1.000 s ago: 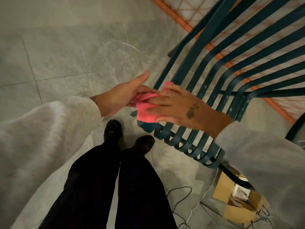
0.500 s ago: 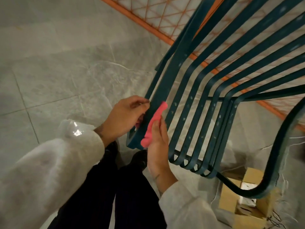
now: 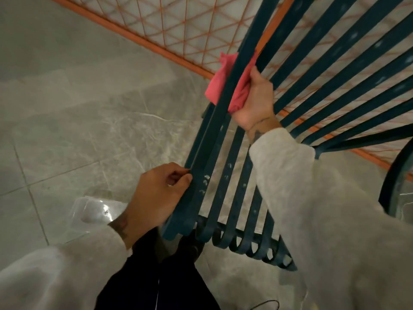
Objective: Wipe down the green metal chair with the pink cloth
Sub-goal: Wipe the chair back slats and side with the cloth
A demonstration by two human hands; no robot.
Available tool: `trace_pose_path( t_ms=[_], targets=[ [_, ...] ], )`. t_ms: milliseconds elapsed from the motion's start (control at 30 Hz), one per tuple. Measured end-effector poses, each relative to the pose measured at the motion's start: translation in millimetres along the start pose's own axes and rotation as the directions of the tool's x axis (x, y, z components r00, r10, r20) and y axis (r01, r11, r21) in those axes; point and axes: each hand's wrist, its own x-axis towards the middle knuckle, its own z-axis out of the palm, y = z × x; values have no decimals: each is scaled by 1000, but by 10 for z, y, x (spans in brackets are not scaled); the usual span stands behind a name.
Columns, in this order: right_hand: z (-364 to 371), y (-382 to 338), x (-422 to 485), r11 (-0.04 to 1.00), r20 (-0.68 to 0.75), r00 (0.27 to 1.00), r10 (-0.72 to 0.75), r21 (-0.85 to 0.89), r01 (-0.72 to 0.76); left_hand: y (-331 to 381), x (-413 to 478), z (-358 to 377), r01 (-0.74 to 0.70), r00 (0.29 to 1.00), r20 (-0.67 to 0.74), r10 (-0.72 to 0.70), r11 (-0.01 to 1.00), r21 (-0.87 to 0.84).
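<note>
The green metal chair [image 3: 225, 153] with long flat slats fills the middle and right of the view, its curled seat edge nearest me. My right hand [image 3: 254, 101] grips the pink cloth [image 3: 220, 80], which is wrapped around the outermost left slat well up from the seat edge. Part of the cloth shows on each side of that slat. My left hand [image 3: 156, 193] holds the same outer slat lower down, fingers curled round its left edge near the front corner.
An orange wire-mesh panel [image 3: 178, 30] with an orange frame runs diagonally behind the chair. Grey tiled floor [image 3: 78, 130] lies to the left. My dark trousers and a shoe are below the seat edge. A black cable lies on the floor at the bottom.
My right hand slid the pink cloth up along the outer slat, away from the seat's front edge. My left hand kept its grip near the front corner.
</note>
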Motion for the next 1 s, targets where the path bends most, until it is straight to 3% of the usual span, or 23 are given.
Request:
trace_pose_path(
  t_ms=[100,167,300,400,533,733,867,1000],
  targets=[
    [50,-21,17,995,-12,995,-102,-17,102,49,27,-64,39,998,54,-38,999,-20],
    [-46,124,-143,995,30,995,-96,5,96,79,51,-113,81,991,109,-73,994,-73],
    [-293,571,-680,999,76,997,22,24,-24,145,99,-169,99,980,178,-87,993,-64],
    [-426,964,-1129,987,34,989,142,64,-144,168,107,-171,93,980,179,-81,994,-64],
    [-531,1241,-1461,968,85,972,220,105,-228,126,81,-178,121,979,177,-101,987,-108],
    [-308,706,-920,999,39,998,50,-11,-50,147,67,-160,159,971,196,-134,980,-119],
    [10,119,-399,980,8,997,-78,-185,78,124,69,-158,154,967,223,-122,979,-133],
    [52,93,-356,957,15,991,-132,-258,131,141,83,-168,171,961,239,-136,976,-136]
  ],
)
